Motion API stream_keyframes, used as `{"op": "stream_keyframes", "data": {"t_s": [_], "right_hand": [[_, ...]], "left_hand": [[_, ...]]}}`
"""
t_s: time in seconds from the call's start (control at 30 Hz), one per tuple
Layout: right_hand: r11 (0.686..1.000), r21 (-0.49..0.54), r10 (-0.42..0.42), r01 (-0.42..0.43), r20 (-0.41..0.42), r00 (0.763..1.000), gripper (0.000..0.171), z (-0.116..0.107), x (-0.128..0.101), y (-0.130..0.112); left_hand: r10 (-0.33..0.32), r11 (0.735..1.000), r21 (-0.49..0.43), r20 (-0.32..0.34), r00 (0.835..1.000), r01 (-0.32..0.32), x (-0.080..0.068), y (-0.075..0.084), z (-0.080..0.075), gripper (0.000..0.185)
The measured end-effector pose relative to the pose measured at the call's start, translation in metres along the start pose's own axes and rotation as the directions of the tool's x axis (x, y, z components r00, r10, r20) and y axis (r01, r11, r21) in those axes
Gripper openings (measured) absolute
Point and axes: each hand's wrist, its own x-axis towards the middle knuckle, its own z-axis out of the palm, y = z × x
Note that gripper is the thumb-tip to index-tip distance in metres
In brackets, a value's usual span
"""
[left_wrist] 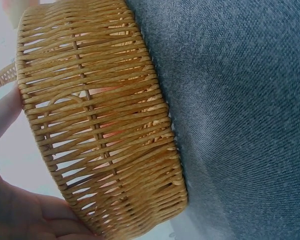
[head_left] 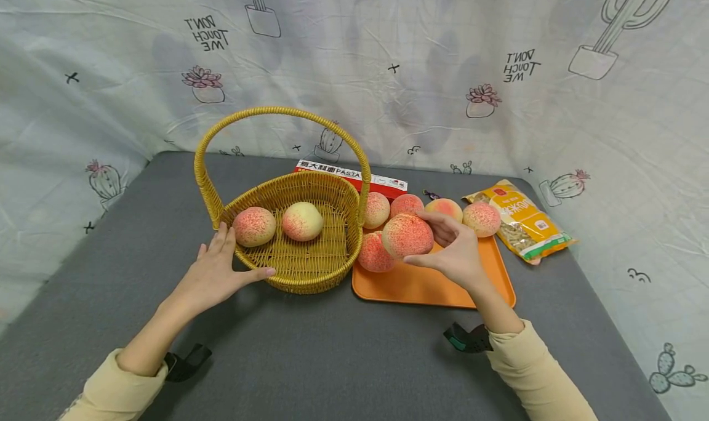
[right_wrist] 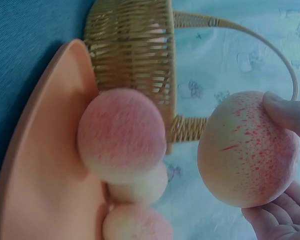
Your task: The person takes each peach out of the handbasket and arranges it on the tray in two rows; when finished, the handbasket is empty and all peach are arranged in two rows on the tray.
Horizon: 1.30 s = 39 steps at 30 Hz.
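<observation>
Thumb and fingers of my right hand [head_left: 456, 252] hold a red-speckled peach [head_left: 407, 236] above the orange tray [head_left: 432, 288]; the right wrist view shows this peach [right_wrist: 247, 150] raised off the tray. My left hand [head_left: 213, 279] rests on the near left rim of a yellow wicker basket [head_left: 310, 282], its fingers and thumb stretched along the edge. Inside the basket lie two peaches, a redder one [head_left: 254, 227] at the left and a paler one [head_left: 302, 221] beside it. Several more peaches sit on the tray, among them a red one [head_left: 375, 253] near the basket.
Behind the basket lies a red and white pasta box [head_left: 388, 184]. A yellow food packet [head_left: 520, 221] lies at the right, behind the tray. A small dark wrapped item [head_left: 431, 194] is by the peaches. The basket's tall handle [head_left: 282, 111] arches over it.
</observation>
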Motion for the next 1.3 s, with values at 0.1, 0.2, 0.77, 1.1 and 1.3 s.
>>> {"op": "stream_keyframes", "data": {"t_s": [0.1,0.2,0.77,1.1,1.3], "right_hand": [[1.0,-0.011,0.022,-0.022,-0.03,0.999,0.068,-0.007,-0.003,0.004],[0.997,-0.032,0.072,-0.074,-0.057,0.996,0.066,-0.011,-0.005,0.007],[0.934,-0.106,0.331,-0.342,-0.11,0.937,0.067,-0.02,-0.014,0.036],[0.921,-0.184,0.334,-0.344,-0.083,0.939,0.065,-0.012,-0.016,0.054],[0.914,-0.249,0.324,-0.32,-0.027,0.946,0.066,-0.014,-0.015,0.054]], "left_hand": [[0.002,1.0,0.001,0.001,1.0,-0.002,0.0,0.0,0.0,0.126],[0.003,1.0,0.005,0.0,1.0,-0.003,0.001,-0.001,0.001,0.126],[0.004,1.0,0.01,0.001,1.0,-0.004,0.001,0.0,0.0,0.126],[0.005,1.0,0.009,0.006,1.0,-0.005,0.001,0.001,0.0,0.125],[0.005,1.0,0.007,0.006,1.0,-0.005,0.0,0.001,0.0,0.125]]}}
